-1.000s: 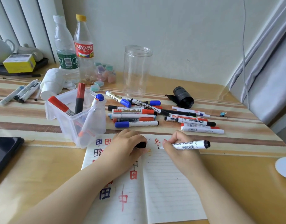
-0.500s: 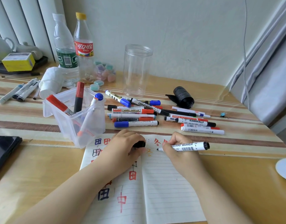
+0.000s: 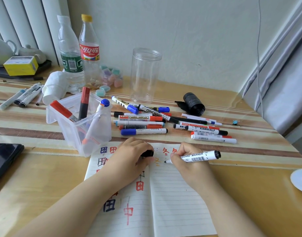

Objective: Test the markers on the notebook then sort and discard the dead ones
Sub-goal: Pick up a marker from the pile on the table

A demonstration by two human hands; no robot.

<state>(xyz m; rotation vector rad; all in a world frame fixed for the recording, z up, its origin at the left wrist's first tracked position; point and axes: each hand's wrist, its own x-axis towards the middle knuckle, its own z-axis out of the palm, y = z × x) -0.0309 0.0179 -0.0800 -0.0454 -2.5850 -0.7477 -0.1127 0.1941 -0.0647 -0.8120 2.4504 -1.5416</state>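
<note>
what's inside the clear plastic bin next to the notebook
The clear plastic bin holds three markers standing at a lean: a red-capped marker, a dark marker with a red cap, and a blue-capped marker. Their lower ends blur through the plastic, so anything at the bottom is unclear.

Bin [image 3: 64, 117] blocks left; marker pile [image 3: 155, 120] ahead (table [image 3: 249, 185] bare rt).

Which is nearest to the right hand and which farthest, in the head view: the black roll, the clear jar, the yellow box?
From the right hand:
1. Black roll, on the table beyond the hand, slightly right.
2. Clear jar, farther back, left of the roll, near the wall.
3. Yellow box, far left back corner.
</note>
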